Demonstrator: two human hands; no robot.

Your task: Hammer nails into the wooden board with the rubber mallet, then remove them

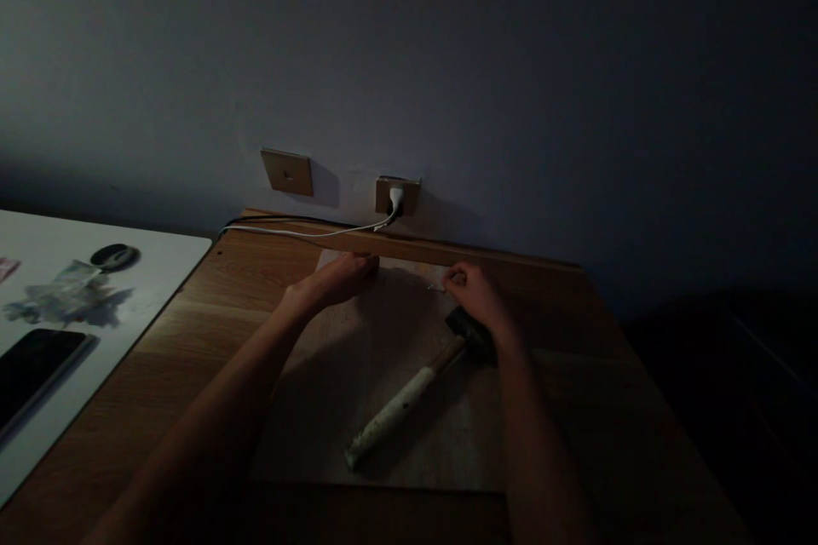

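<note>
Hammer (406,399) lies on wooden board (307,443), likely parked for fingerwork; beyond it, left hand (354,269) curls, grip unclear; right hand (471,287) has fingertips together.

At the centre of the frame, the curled left hand (356,270) rests at the far edge of a pale, flat square board (319,409); right of centre, the right hand (471,289) bends its fingers beside tiny whitish bits (434,288). Just below it, a dark-headed hammer with a worn white handle (409,396) lies diagonally. A black-screened phone (42,370) lies lower left.
</note>
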